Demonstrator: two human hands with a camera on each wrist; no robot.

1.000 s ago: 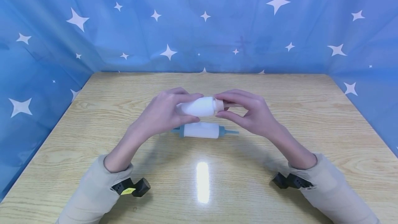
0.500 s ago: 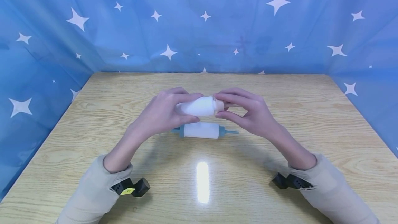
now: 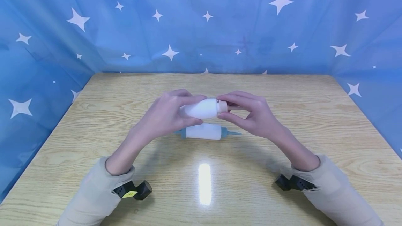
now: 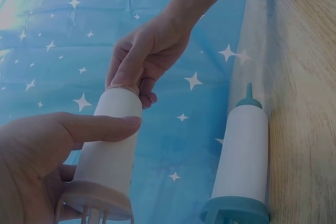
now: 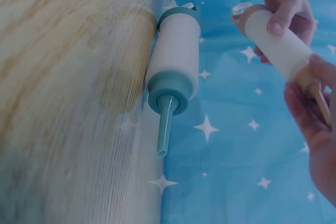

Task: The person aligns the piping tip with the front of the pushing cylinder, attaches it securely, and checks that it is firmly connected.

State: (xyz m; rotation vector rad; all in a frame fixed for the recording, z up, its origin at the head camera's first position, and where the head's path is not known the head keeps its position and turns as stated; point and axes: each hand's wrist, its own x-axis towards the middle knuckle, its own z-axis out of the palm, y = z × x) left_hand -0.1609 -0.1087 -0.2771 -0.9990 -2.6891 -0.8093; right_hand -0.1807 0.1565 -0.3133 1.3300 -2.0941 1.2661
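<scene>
Above the middle of the table, my left hand (image 3: 166,111) grips the body of a white bottle with beige ends (image 3: 202,109), its thumb laid along the side. The bottle lies nearly level, pointing right. At its right end the fingers and thumb of my right hand (image 3: 252,111) pinch the beige collar (image 5: 304,75), from which a narrow beige nozzle (image 5: 320,103) runs into the palm. A beige flange with prongs (image 4: 97,200) shows at the other end in the left wrist view. Just nearer to me lies a similar white bottle with teal ends (image 3: 204,131), nozzle to the right.
The wooden table (image 3: 251,191) carries a bright light reflection near its front. A blue curtain with white stars (image 3: 201,27) hangs behind it and at both sides. A black wrist camera (image 3: 135,189) is strapped to the left sleeve, another (image 3: 293,183) to the right.
Both hands and the bottle between them have shifted very slightly toward me. The grips look the same, and the teal-ended bottle has stayed in place.
</scene>
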